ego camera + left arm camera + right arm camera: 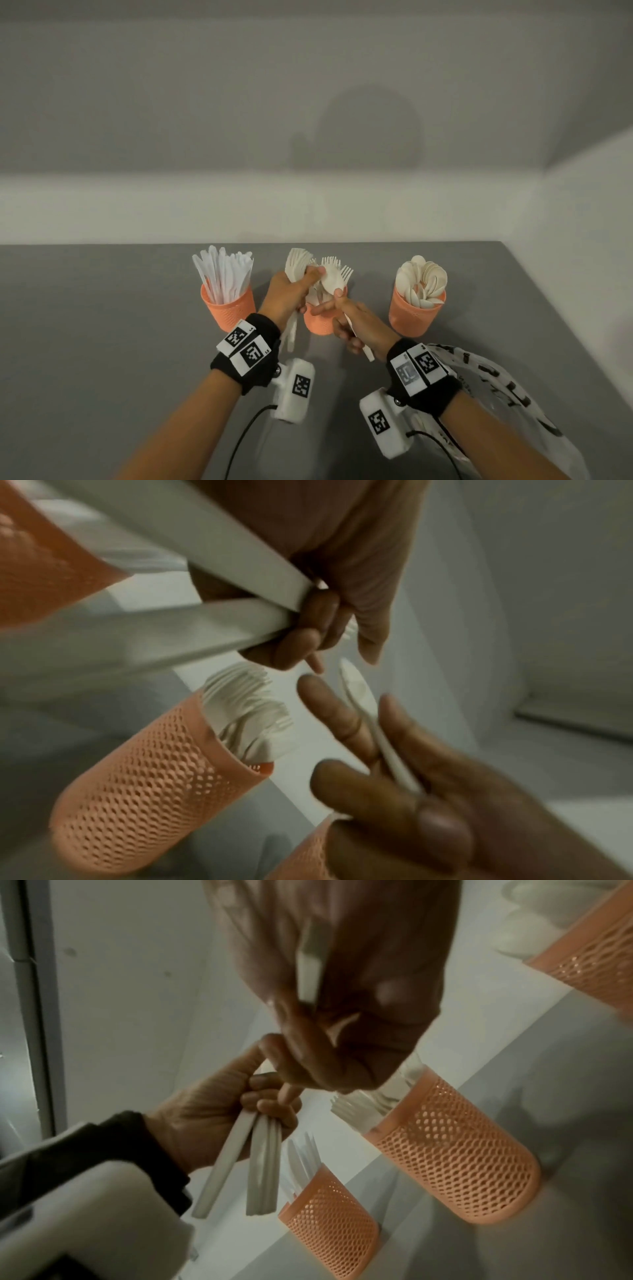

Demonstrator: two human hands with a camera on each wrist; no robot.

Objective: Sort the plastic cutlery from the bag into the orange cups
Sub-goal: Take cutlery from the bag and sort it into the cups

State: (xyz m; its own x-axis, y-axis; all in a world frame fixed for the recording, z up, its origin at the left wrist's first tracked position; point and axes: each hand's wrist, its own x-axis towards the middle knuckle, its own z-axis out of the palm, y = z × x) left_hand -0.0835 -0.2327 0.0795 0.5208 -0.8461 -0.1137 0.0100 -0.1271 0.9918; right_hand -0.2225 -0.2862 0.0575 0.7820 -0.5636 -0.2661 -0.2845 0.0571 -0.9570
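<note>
Three orange mesh cups stand in a row: the left cup holds knives, the middle cup forks, the right cup spoons. My left hand grips a bundle of white forks just left of and above the middle cup, their handles hanging below the fist. My right hand pinches a single fork over the middle cup, with its handle running back through the palm. The two hands nearly touch. In the left wrist view the middle cup is packed with fork heads.
The printed plastic bag lies on the grey table at the lower right, under my right forearm. A white wall rises right behind the cups. The table's right edge runs close beside the spoon cup.
</note>
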